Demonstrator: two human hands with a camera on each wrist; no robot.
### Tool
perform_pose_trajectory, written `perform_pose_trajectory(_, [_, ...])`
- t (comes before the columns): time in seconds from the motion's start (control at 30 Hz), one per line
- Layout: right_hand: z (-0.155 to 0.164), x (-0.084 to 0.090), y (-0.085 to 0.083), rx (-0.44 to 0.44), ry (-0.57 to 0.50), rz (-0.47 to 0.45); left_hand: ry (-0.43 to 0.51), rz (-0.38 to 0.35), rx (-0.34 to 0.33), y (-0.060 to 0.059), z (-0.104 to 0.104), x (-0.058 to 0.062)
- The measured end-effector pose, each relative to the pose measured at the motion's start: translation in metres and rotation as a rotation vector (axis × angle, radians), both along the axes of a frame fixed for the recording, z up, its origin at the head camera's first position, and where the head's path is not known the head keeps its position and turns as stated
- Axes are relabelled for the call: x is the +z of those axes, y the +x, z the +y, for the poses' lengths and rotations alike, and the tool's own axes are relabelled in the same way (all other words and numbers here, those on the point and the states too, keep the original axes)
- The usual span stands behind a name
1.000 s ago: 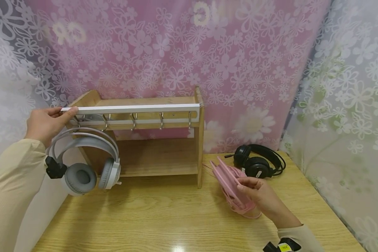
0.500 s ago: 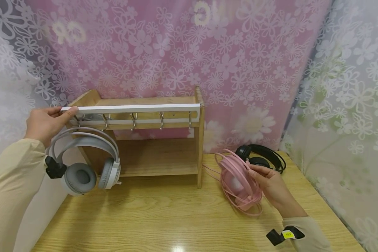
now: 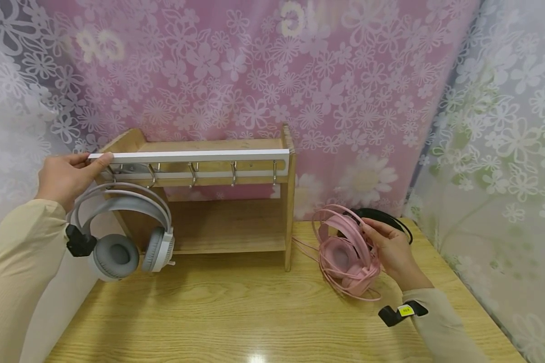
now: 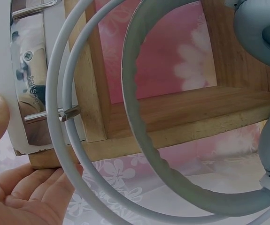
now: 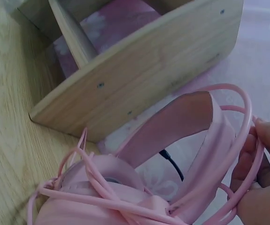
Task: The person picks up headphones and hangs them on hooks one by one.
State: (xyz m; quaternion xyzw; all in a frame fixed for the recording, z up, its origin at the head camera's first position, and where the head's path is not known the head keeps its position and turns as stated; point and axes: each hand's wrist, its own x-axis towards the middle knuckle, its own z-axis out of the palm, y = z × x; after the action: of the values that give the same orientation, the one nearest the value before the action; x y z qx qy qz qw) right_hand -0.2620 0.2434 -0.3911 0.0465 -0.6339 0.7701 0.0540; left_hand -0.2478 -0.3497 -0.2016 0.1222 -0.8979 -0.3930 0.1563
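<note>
My left hand (image 3: 65, 177) grips the left end of the white hook rail (image 3: 188, 157) on the wooden shelf (image 3: 227, 226). In the left wrist view its thumb lies on the rail, with the fingers behind the wood. White headphones (image 3: 122, 204) with grey pads hang by their band from a metal hook at that end. At the right, my right hand (image 3: 392, 252) pinches the thin outer band of pink headphones (image 5: 191, 122), the band upward. Their pink cable (image 5: 102, 199) is looped round the ear cups. I cannot tell whether the cups touch the table.
Black headphones (image 3: 381, 217) lie behind the pink pair, partly hidden by it and my right hand. More metal hooks (image 3: 193, 176) line the rail. The shelf stands on a wood-grain table (image 3: 200, 312), before a pink flowered curtain (image 3: 254, 70).
My right hand has lifted the pink headphones slightly and turned them upright, so the ear cups now show. They cover more of the black pair. My left hand stays put.
</note>
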Motion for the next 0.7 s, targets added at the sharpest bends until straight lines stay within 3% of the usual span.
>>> perform_pose_trajectory(0.3, [0.0042, -0.0048, -0.0034, -0.058, 0.046, 0.042, -0.024, -0.001, 0.012, 0.0009, 0.0022, 0.0009])
perform_pose_trajectory(0.47, [0.0051, -0.0071, -0.0029, -0.081, 0.124, 0.080, -0.016, -0.004, 0.004, 0.0007, 0.0013, 0.0009])
perform_pose_trajectory(0.7, [0.0058, -0.0071, 0.0003, -0.119, 0.282, 0.052, -0.008, -0.002, -0.005, 0.0005, -0.0008, -0.0001])
